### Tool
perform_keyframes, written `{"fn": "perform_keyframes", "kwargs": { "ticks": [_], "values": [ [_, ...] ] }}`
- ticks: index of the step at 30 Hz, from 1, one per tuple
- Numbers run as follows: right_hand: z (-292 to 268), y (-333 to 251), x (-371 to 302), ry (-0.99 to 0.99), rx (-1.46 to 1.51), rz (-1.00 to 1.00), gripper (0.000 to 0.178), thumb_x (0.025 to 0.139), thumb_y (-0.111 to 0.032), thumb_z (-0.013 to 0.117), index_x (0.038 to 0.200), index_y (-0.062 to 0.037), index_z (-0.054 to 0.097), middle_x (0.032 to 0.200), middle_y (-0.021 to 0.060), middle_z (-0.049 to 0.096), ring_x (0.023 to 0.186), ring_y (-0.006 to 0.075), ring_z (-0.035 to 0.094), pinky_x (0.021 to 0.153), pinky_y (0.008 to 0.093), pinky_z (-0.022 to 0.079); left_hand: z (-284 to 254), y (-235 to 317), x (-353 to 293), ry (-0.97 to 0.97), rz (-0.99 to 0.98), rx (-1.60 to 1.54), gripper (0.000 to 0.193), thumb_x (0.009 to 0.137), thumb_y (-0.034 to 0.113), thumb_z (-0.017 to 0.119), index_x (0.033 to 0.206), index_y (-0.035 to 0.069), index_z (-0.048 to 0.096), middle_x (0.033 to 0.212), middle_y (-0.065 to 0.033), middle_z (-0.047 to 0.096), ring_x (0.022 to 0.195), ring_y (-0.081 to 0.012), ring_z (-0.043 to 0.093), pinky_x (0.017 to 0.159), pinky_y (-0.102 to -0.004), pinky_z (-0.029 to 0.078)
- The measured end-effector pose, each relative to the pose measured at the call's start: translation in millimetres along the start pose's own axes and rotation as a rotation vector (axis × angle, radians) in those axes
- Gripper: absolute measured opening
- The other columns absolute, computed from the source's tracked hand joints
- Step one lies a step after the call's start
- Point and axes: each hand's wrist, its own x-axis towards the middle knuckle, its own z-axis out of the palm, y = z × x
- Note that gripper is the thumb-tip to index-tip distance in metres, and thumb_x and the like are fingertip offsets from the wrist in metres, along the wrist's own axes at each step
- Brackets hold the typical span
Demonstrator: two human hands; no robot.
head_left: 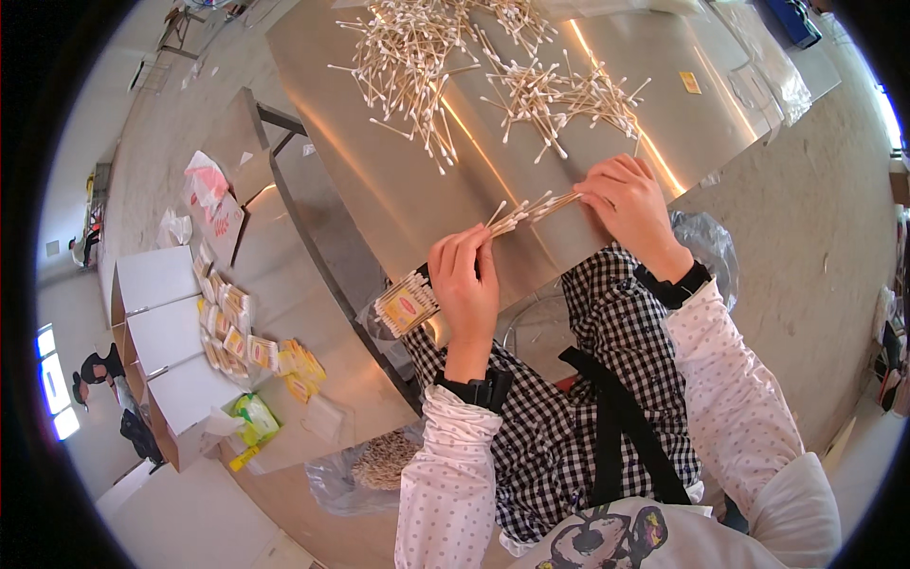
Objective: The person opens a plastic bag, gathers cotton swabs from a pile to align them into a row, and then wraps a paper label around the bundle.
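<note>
My left hand (464, 284) grips a small clear packet (408, 305) with a yellow and red label, its mouth facing right. A bundle of cotton swabs (531, 211) sticks out of that packet. My right hand (626, 199) pinches the far end of the bundle, over the near edge of a steel table (379, 180). Two loose heaps of cotton swabs lie farther out on the table: a bigger heap (408, 57) at the left and a smaller heap (569, 95) just beyond my right hand.
A lower steel table (313, 313) at my left carries several filled packets (227, 327) and white cardboard boxes (161, 332). A clear bag of swabs (379, 465) sits on the floor by my left elbow. Another person (118, 394) stands far left.
</note>
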Motion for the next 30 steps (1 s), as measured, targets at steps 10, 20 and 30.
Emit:
{"fn": "perform_keyframes", "kwargs": {
  "ticks": [10,20,30],
  "values": [
    [-7,21,5,0.028,-0.077,0.098,0.007,0.08,-0.012,0.071,0.087,-0.0108,0.074,0.092,0.0002,0.066,0.097,0.022,0.06,0.09,0.0364,0.044,0,1,1,0.005,-0.018,-0.022,0.011,0.083,-0.001,0.071,0.094,0.004,0.069,0.1,-0.0085,0.072,0.095,-0.0287,0.063,0.087,-0.038,0.05],
    [29,-16,32,0.038,-0.042,-0.01,0.004,0.082,-0.012,0.068,0.083,-0.0108,0.072,0.09,0.0003,0.064,0.096,0.0225,0.059,0.09,0.0364,0.045,0,2,1,-0.042,0.064,-0.057,0.016,0.075,-0.002,0.072,0.088,0.005,0.069,0.095,-0.0052,0.071,0.095,-0.027,0.063,0.087,-0.0372,0.048],
    [40,-61,22,-0.13,0.118,-0.056,0.011,0.079,-0.008,0.068,0.088,-0.0087,0.072,0.093,0.0001,0.064,0.098,0.0214,0.059,0.092,0.0357,0.045,0,-2,-1,0.046,0.028,0.071,0.044,0.071,0.006,0.076,0.112,0.008,0.062,0.126,-0.0117,0.061,0.122,-0.0354,0.052,0.101,-0.0458,0.041]
  ]
}}
